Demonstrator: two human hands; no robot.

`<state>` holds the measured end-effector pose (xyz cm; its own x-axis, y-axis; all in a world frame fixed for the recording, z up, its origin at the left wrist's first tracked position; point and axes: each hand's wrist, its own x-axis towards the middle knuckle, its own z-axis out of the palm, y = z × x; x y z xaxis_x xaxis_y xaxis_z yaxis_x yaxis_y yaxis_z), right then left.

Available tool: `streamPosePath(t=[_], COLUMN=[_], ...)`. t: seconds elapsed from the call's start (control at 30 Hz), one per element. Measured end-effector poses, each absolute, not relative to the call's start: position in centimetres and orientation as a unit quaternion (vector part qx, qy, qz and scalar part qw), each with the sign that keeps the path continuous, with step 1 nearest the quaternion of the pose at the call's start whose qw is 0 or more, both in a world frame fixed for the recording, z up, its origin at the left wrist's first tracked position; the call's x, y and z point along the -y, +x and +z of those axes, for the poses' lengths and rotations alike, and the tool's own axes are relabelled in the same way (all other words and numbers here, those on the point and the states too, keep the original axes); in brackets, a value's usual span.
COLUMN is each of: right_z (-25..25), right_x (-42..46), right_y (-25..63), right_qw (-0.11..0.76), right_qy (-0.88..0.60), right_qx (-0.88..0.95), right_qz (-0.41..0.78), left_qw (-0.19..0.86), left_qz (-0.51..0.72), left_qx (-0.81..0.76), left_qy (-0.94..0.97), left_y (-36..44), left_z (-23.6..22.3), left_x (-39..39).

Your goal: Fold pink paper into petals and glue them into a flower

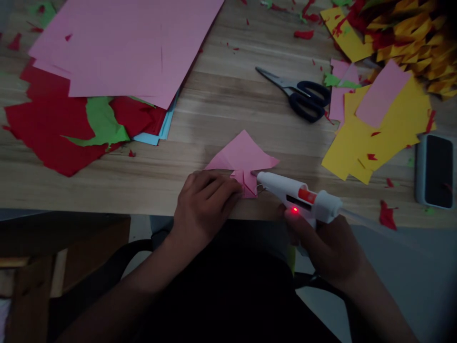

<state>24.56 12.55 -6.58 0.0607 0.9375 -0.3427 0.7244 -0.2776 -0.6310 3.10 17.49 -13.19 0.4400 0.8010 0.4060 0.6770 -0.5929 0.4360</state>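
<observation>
A folded piece of pink paper point(241, 152) lies near the front edge of the table, with a broad pointed upper part and a narrow folded strip below. My left hand point(205, 197) is closed at the strip's left side, its fingertips holding the paper against the wood. In my right hand point(326, 243) is a white glue gun point(287, 188) with a glowing red light and a clear glue stick coming out of its rear. The gun's nozzle points left and sits at the right edge of the fold, where a thin glue thread shows.
Large pink sheets point(132, 47) cover red paper point(53, 136) and a green scrap point(103, 124) at the left. Scissors point(300, 93) lie beyond the gun. Yellow paper pieces point(385, 128), a phone point(434, 171) and a heap of folded yellow paper point(414, 38) are at the right.
</observation>
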Motion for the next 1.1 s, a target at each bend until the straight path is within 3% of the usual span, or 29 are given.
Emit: streamPosePath(t=[0.73,0.93,1.1], right_z=[-6.3,-6.0,-6.7], right_x=[-12.1,-11.6,-10.6], right_y=[25.3,25.4,26.2], right_qw=[0.109,0.129,0.194], right_qy=[-0.712,-0.721,-0.72], right_qx=[0.564,0.549,0.482], right_qz=[0.405,0.403,0.459], left_qw=[0.093,0.099,0.098], left_qz=[0.309,0.304,0.299], left_qx=[-0.452,-0.458,-0.451], left_qy=[0.832,0.829,0.835], left_y=[3.3,3.2,3.2], left_z=[-13.1,-13.0,-13.0], left_x=[-17.6,-17.5,-17.3])
